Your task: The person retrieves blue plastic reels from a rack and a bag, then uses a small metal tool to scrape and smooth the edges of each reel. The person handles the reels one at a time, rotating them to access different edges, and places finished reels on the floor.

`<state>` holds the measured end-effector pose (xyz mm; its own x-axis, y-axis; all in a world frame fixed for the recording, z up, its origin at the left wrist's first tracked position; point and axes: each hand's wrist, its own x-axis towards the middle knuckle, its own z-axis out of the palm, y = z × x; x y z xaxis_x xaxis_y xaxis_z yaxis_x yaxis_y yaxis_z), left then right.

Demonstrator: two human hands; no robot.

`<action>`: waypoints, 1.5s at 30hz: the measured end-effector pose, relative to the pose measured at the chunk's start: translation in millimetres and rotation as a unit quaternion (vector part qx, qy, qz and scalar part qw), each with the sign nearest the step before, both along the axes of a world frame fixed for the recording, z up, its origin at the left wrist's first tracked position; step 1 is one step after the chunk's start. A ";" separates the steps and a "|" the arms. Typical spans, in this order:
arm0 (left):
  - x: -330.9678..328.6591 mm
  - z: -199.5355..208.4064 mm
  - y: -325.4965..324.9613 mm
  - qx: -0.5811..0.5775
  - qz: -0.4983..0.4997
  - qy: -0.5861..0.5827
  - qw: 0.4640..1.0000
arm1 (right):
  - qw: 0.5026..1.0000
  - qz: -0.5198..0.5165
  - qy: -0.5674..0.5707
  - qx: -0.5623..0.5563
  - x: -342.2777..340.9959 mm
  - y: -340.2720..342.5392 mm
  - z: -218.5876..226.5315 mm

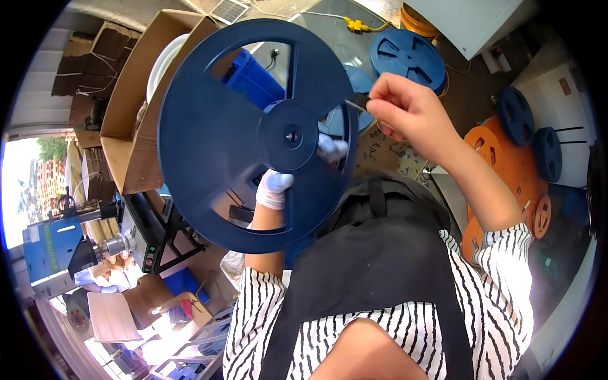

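Inspection of the position: the reel (272, 142), dark blue and broad, is held up in front of my apron (386, 253), its flat face toward me. My left hand (276, 189), in a pale glove, grips it from behind and below: the thumb lies over the lower spoke, and gloved fingertips show through the window at the right. My right hand (405, 114), ungloved, is closed in a pinch on a thin, light tool (358, 106); whether rod or blade, I cannot tell. The tool points at the right-hand rim of the reel; actual contact cannot be confirmed. I judge the step in hand to be detail work at that rim, one hand bearing the load, the other guiding the tip. In my judgement the next move calls for a steady left grip, a light touch with the tool, and gloved fingers clear of its path. Surroundings noted: an open carton (149, 149) just beyond the reel's left edge, a blue bin (256, 82) visible through its upper window, blue discs (407, 60) beyond my right hand, and orange discs (482, 144) well apart to the right.
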<state>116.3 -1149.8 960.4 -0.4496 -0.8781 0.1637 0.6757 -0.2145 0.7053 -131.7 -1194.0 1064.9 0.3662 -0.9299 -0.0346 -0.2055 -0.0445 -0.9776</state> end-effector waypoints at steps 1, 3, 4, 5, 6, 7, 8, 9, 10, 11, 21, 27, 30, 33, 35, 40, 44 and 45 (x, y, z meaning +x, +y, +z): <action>4.8 -5.7 -15.4 -0.059 0.023 -0.099 0.993 | 0.992 0.013 -0.077 0.100 6.6 -6.8 0.3; -6.7 14.8 -22.1 -0.125 0.100 -0.269 0.950 | 0.973 0.057 -0.122 0.187 13.2 -15.2 -8.7; -11.6 9.2 -29.7 -0.142 0.111 -0.301 0.937 | 0.963 0.077 -0.127 0.227 14.5 -16.1 -10.4; -8.1 6.2 -31.7 -0.149 0.126 -0.311 0.930 | 0.963 0.093 -0.120 0.222 22.7 -13.3 -8.4; -5.2 1.6 -35.7 -0.152 0.134 -0.318 0.926 | 0.962 0.124 -0.085 0.227 25.0 -12.6 -5.6; -3.5 -3.7 -40.6 -0.158 0.142 -0.322 0.923 | 0.960 0.142 -0.072 0.232 25.1 -11.1 -0.5; 0.4 -8.7 -43.7 -0.162 0.151 -0.325 0.919 | 0.956 0.163 -0.060 0.236 26.6 -8.9 2.5; 3.0 -13.8 -46.0 -0.163 0.157 -0.328 0.917 | 0.954 0.180 -0.048 0.235 27.7 -8.7 1.0; 5.7 -18.7 -47.3 -0.164 0.164 -0.328 0.916 | 0.954 0.186 -0.034 0.233 27.9 -7.0 2.9; 7.5 -25.5 -49.1 -0.167 0.169 -0.328 0.914 | 0.954 0.193 -0.017 0.230 27.6 -6.4 6.3; 14.6 -41.3 -40.7 -0.130 0.159 -0.283 0.937 | 0.927 0.276 0.099 0.235 24.0 6.0 28.9; 6.3 -26.4 -37.0 -0.055 0.147 -0.203 0.966 | 0.926 0.280 0.049 0.248 14.7 23.8 39.2; -0.1 -13.0 -33.9 -0.010 0.148 -0.137 0.979 | 0.941 0.150 -0.098 0.287 0.7 17.8 21.3; 6.0 -15.2 -28.0 -0.143 0.190 -0.121 0.964 | 0.929 0.047 -0.242 0.277 -4.1 15.2 -1.9; 5.2 -15.9 -32.6 -0.088 0.099 0.005 0.991 | 0.915 0.001 -0.303 0.268 -18.7 14.1 -23.0; 3.0 -24.8 -3.4 0.017 0.042 0.316 0.948 | 0.844 -0.104 -0.440 0.288 -36.1 17.8 -56.2; 11.3 -42.1 4.5 0.002 0.004 0.341 0.940 | 0.807 -0.134 -0.488 0.305 -52.5 17.1 -80.0; 11.0 -48.1 7.9 0.005 0.021 0.336 0.942 | 0.802 -0.134 -0.490 0.315 -53.9 16.2 -84.2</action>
<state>127.3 -1141.9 912.3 -0.2127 -0.8953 0.3914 0.9766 -0.1824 0.1136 -185.7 -1177.8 980.7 0.2942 -0.8907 -0.3464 0.7548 0.4389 -0.4875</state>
